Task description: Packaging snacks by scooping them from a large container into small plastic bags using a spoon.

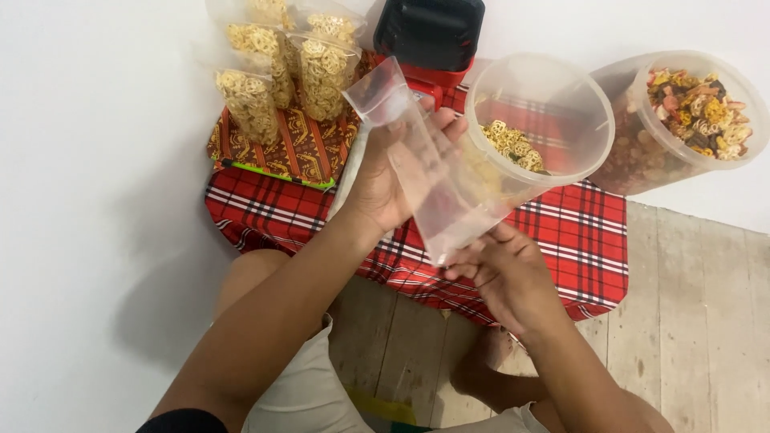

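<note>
Clear plastic is the material in hand: an empty bag (429, 172) is held up between both hands, above the red checked cloth (577, 232) that covers the low worktop.

At the far left, filled bags (277, 72) of ring-shaped snacks are stood upright on a patterned tray (281, 152). Behind the bag a black and red device (429, 36) is seen.

The left hand (385, 172) is closed on the upper part of the bag; the thumb side is hidden behind the plastic, and the fingertips (449, 124) are pressed on the bag's far edge. This grip is clenched on the bag, not wide. The right hand (501, 269) is placed lower, with the fingers loosely curled at the bag's bottom corner; the corner is pinched or only supported, and which of the two cannot be told.

The step is judged to be the opening of the bag. It is done well if the mouth is rubbed apart at the top while the bottom is kept taut, so that the two layers are separated without creasing.

To the right, a tub (593, 104) with few yellow rings is stood just behind the bag, and beside it a second tub (690, 104), filled with mixed coloured snacks, is seen.
</note>
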